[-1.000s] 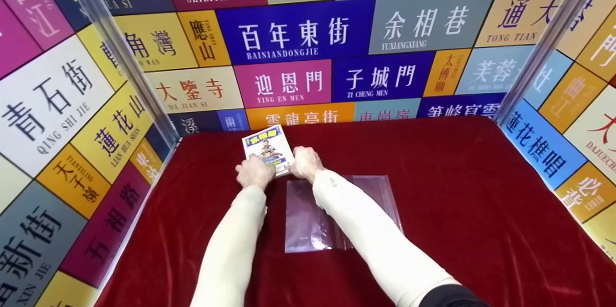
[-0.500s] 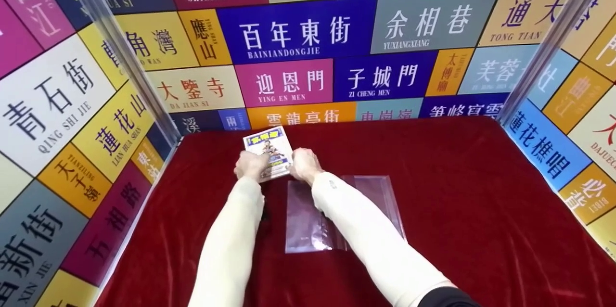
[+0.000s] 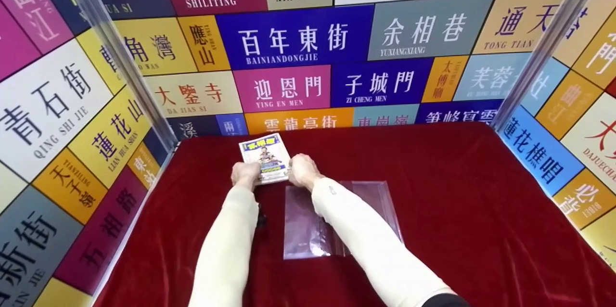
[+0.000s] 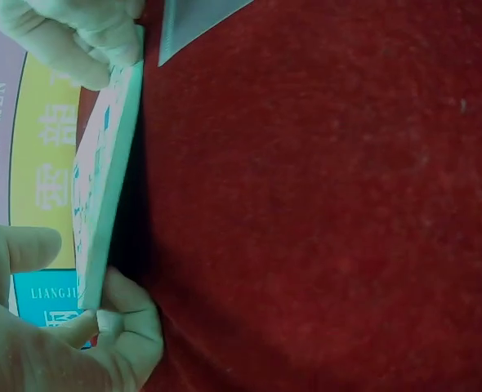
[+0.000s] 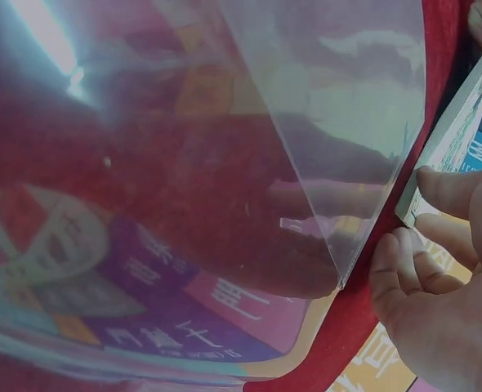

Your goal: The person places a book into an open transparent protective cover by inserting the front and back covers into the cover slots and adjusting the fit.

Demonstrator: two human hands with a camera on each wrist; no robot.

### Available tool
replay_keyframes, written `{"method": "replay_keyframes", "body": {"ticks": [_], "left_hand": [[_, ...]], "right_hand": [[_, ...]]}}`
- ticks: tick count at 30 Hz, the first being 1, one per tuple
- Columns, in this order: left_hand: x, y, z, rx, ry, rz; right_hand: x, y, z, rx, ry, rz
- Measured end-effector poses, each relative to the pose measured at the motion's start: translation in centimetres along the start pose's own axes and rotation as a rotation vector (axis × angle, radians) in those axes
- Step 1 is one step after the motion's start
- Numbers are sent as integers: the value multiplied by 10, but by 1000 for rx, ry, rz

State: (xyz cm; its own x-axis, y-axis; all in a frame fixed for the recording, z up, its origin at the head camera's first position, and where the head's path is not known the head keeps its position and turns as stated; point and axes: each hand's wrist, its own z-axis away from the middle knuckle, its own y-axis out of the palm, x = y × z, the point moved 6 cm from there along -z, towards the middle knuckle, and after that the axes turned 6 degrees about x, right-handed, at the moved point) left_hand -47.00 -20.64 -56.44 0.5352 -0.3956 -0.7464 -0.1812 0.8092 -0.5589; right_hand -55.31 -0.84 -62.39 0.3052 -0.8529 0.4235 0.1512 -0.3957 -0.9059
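A thin book [image 3: 266, 155] with a colourful cartoon cover and yellow title lettering is held between both hands near the back of the red cloth. My left hand [image 3: 246, 173] grips its left edge; in the left wrist view that hand's fingers [image 4: 135, 327] curl under the book's end. On the other side my right hand [image 3: 303, 171] pinches the right edge near the lower corner, thumb on the cover in the right wrist view. The book [image 4: 110, 180] is tilted, with a dark shadow beneath its spine side. Below the right forearm lies a clear plastic book cover [image 3: 303, 230].
Red velvet cloth [image 3: 457, 201] covers the table. A wall panel [image 3: 298, 37] of coloured place-name signs stands behind, with more sign panels at both sides. Clear corner posts [image 3: 539, 52] rise at the back corners. The plastic cover [image 5: 184, 163] reflects light in the right wrist view.
My left hand has slid down and left along the book, so less of its cover is hidden. The right hand stays at the right edge. The plastic cover has not moved.
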Motion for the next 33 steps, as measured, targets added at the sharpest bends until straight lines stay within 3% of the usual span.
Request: {"method": "replay_keyframes", "body": {"ticks": [3,9,12,14,18,20,22,25,33], "left_hand": [[-1,3,1,0,3,33],[-3,12,2,78,-10,279],[-2,16,0,92,-17,330],[-1,19,-6,92,-20,345],[10,30,-39,86,-14,410],[10,31,-40,83,-15,442],[7,30,-33,79,-16,474],[-5,26,-10,81,-21,513],[-7,24,4,84,-3,621]], "right_hand": [[-3,3,-3,4,-15,20],[-5,0,-4,26,14,-17],[-4,-4,-2,12,31,-63],[-4,-6,0,-3,27,-88],[-1,-10,4,-8,19,-130],[0,-11,5,-7,21,-139],[-1,-12,6,-14,37,-149],[-6,-13,4,-44,89,-170],[-9,-18,2,-47,219,-255]]}}
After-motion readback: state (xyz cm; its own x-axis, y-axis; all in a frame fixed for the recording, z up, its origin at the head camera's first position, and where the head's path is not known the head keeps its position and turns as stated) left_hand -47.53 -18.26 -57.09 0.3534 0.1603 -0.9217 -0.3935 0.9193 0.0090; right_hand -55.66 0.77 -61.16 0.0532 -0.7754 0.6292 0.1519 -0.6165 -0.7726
